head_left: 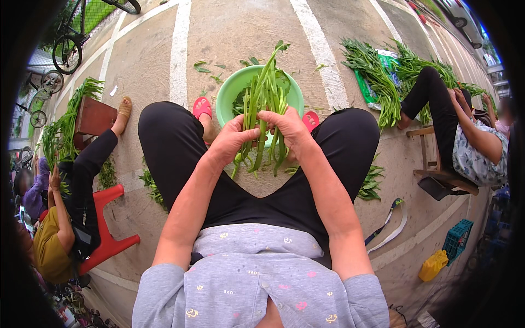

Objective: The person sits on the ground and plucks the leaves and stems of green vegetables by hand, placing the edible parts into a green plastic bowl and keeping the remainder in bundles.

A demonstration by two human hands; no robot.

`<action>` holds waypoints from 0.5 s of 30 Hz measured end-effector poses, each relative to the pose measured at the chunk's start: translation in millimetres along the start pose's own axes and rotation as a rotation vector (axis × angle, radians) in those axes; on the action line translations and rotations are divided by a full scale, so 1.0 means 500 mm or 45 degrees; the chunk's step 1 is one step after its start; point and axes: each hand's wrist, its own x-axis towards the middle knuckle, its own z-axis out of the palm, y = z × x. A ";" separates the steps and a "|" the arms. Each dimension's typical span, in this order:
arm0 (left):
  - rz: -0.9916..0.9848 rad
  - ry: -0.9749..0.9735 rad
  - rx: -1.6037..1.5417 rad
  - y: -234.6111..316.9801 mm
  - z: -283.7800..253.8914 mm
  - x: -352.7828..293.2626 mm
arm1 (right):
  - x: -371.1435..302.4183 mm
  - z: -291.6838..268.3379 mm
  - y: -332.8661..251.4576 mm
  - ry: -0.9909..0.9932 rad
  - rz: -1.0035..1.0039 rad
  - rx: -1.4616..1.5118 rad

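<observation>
Between my knees, a bunch of water spinach (266, 95) with long pale-green stems stands tipped up in my two hands. My left hand (232, 143) is closed round the stems from the left, thumb across them. From the right, my right hand (291, 130) pinches the same bunch a little higher with thumb and fingers. Stem ends hang below both hands. Just beyond them sits a light-green plastic basin (222, 95) on the ground, with dark green leaves (239, 104) inside. The bunch hides much of the basin's inside.
Loose greens (372, 182) lie beside my legs. At right, a seated person (481, 145) is near piled greens (377, 82); at left, another person (54, 235) handles greens by a red plastic stool (109, 224). A strap (389, 221) and yellow basket (433, 265) lie at lower right.
</observation>
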 end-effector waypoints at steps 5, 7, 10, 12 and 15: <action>0.016 0.403 -0.084 0.001 -0.007 0.002 | 0.018 -0.024 0.005 0.411 -0.061 0.282; 0.088 0.502 -0.175 -0.014 -0.043 0.013 | 0.017 -0.038 -0.010 0.431 -0.145 0.271; 0.069 0.559 -0.283 0.000 -0.033 0.011 | 0.014 -0.049 -0.021 0.516 -0.254 0.235; 0.054 0.526 -0.350 0.007 -0.023 0.009 | 0.011 -0.048 -0.024 0.423 -0.215 0.226; -0.003 0.425 -0.214 -0.003 -0.026 0.010 | 0.004 -0.026 -0.016 0.247 -0.057 0.197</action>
